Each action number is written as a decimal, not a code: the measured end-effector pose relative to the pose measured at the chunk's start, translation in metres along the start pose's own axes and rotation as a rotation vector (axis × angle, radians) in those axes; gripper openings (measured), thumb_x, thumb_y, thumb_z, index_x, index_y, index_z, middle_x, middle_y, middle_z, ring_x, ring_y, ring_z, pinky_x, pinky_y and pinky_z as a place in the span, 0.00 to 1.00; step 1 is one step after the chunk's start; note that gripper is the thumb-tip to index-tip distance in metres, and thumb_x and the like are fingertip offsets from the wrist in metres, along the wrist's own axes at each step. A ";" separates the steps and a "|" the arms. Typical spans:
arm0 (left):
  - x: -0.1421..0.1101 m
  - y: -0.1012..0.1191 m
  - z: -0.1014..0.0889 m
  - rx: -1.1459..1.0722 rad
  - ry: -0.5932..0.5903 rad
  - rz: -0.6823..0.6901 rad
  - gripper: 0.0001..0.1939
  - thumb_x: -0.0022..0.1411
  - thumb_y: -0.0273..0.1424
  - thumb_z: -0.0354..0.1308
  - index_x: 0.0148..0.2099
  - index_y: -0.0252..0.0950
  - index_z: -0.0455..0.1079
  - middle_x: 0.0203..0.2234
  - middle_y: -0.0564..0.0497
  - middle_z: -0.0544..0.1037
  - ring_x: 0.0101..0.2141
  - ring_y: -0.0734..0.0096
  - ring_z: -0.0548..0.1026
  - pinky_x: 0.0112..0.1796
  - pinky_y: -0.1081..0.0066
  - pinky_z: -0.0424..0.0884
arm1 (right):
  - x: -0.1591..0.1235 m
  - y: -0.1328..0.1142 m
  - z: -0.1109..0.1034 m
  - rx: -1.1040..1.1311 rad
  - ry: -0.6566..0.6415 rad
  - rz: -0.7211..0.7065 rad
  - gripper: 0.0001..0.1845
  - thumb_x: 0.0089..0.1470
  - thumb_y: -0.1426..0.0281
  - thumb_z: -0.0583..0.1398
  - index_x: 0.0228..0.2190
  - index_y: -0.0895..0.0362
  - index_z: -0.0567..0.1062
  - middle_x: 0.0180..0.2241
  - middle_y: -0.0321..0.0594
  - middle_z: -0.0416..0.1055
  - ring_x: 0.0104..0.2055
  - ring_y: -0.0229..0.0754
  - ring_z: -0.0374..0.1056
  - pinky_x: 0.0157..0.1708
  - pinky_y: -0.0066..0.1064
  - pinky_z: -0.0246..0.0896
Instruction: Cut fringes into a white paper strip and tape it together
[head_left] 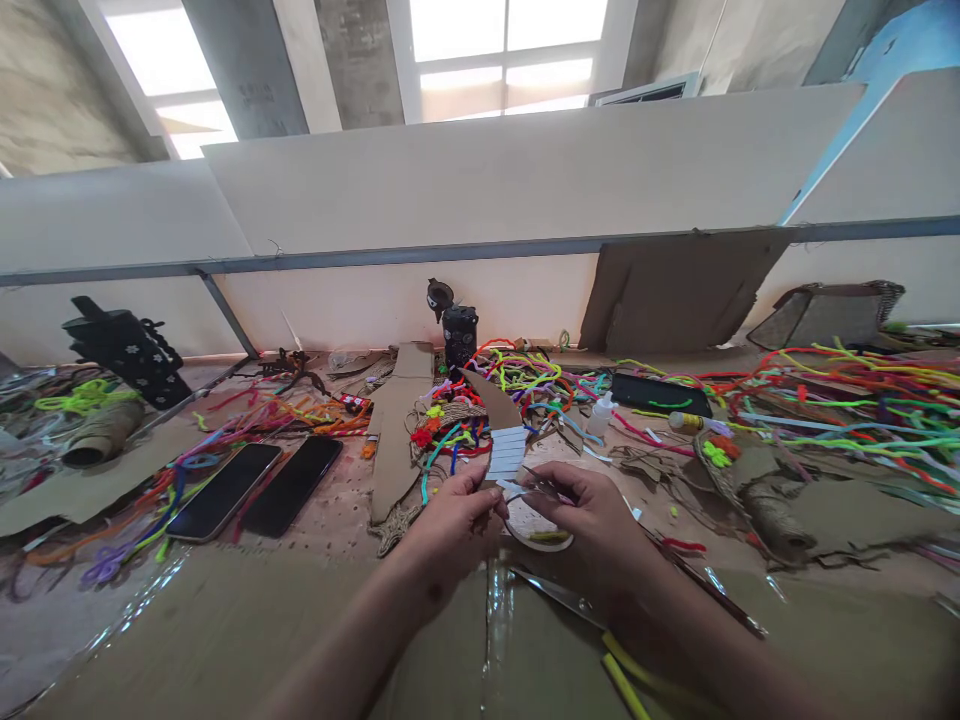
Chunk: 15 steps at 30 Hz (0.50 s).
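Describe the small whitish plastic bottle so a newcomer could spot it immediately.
Find the big brown cardboard sheet leaning against the white partition. In front of it lies a flat black rectangular object; just to its left is the small whitish plastic bottle. Its pale body and narrow tip set it apart from the bright fuzzy craft stems around it.

Daylight enters through windows [508,45] at the far side, their panes blown out to white. The worktop [337,590] is dimmer and softly shadowed, with glints on its clear tape [498,610]. Wide-angle distortion stretches the edges; fine detail at the hands is slightly soft.
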<state>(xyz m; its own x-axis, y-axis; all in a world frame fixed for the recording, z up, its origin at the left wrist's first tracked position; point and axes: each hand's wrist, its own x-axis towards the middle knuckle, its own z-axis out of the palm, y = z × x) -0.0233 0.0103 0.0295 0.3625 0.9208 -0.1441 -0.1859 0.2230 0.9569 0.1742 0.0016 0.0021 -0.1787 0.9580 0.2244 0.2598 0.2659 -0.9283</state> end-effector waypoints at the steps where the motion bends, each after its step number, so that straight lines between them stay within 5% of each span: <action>1: 0.000 0.001 0.000 0.015 -0.004 0.000 0.11 0.51 0.29 0.66 0.40 0.36 0.80 0.30 0.50 0.79 0.31 0.69 0.73 0.34 0.74 0.67 | 0.000 -0.001 0.000 -0.001 -0.010 -0.006 0.10 0.56 0.61 0.66 0.37 0.53 0.83 0.34 0.37 0.80 0.36 0.47 0.72 0.36 0.33 0.62; 6: -0.005 0.006 0.004 -0.040 -0.022 -0.030 0.11 0.50 0.25 0.65 0.39 0.38 0.81 0.20 0.55 0.71 0.29 0.68 0.72 0.33 0.74 0.66 | 0.001 -0.004 -0.001 -0.040 -0.009 -0.034 0.10 0.56 0.60 0.65 0.35 0.52 0.84 0.33 0.38 0.80 0.34 0.48 0.72 0.35 0.34 0.63; 15: -0.007 0.000 0.010 -0.069 -0.035 -0.003 0.15 0.49 0.24 0.63 0.41 0.40 0.81 0.39 0.47 0.82 0.42 0.61 0.76 0.39 0.72 0.70 | 0.000 -0.005 -0.001 -0.027 -0.040 -0.052 0.09 0.58 0.62 0.65 0.37 0.52 0.83 0.34 0.37 0.81 0.36 0.48 0.73 0.37 0.34 0.63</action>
<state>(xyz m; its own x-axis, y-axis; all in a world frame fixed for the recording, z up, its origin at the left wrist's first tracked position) -0.0166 0.0002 0.0332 0.3946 0.9085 -0.1374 -0.2466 0.2488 0.9366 0.1735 0.0007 0.0066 -0.2303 0.9380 0.2591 0.2746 0.3181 -0.9074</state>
